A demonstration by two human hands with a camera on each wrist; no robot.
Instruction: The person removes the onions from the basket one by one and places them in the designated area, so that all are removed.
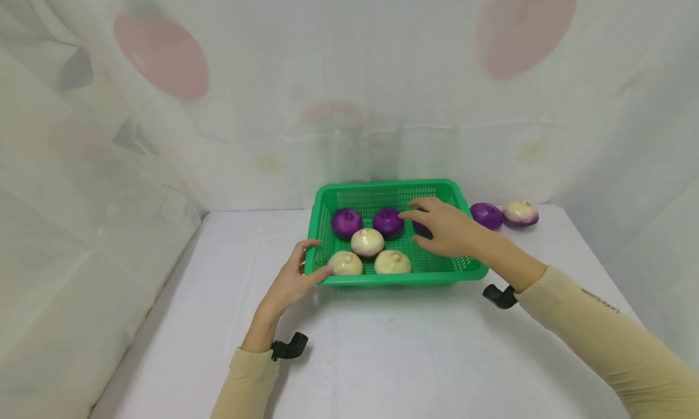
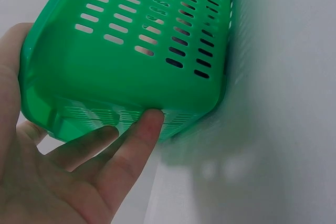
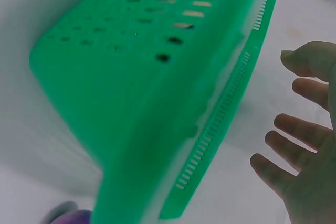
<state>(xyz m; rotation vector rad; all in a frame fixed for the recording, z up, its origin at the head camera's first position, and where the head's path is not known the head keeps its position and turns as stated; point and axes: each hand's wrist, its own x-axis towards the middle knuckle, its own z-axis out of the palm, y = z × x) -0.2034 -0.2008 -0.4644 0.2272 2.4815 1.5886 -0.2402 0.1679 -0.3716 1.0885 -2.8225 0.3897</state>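
Observation:
A green slotted plastic basket [image 1: 377,279] stands on the table. My left hand [image 1: 289,282] grips its near left corner, thumb on the front rim and fingers along the outer side; in the left wrist view the fingers [image 2: 131,153] rest against the wall. Inside are white-side-up turnips [image 1: 368,242] in front and purple-side-up turnips [image 1: 346,223] behind. My right hand [image 1: 448,228] hovers over the basket's right half, fingers spread and holding nothing. It partly covers one purple turnip [image 1: 421,228] and is close to another purple turnip [image 1: 388,222].
Outside the basket, a purple turnip [image 1: 486,216] and a white-and-purple turnip [image 1: 520,213] lie side by side at the back right. A white cloth covers the table [image 1: 393,358]. Patterned curtains [image 1: 349,73] hang right behind it and along the sides.

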